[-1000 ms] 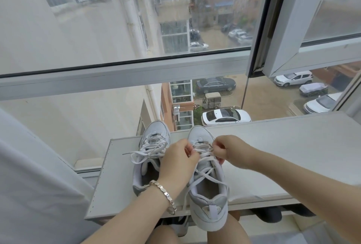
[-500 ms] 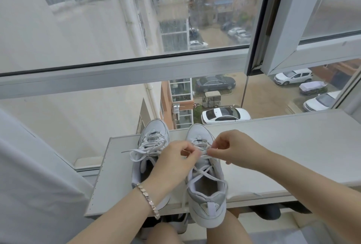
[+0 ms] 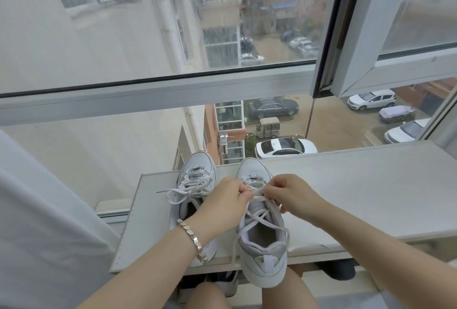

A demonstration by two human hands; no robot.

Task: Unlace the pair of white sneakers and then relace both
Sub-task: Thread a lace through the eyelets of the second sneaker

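**Two pinches, close together**

Left hand (image 3: 222,206) and right hand (image 3: 289,194) each have a grip pressed together on the lace (image 3: 257,193), fingertips pinching it over the eyelets toward 12 o'clock of the sneaker (image 3: 262,254). It looks limp, thin and light, so it is best taken close to an eyelet. The second sneaker (image 3: 195,172) lies just beside at 9 o'clock on the ledge (image 3: 358,185).

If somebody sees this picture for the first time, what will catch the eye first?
Both hands meet in the lower middle: the left hand and the right hand pinch the lace of the right sneaker, whose heel hangs over the near edge of the white board. The left sneaker stands beside it, laces sprawling. Behind them, a wet window looks down on parked cars.
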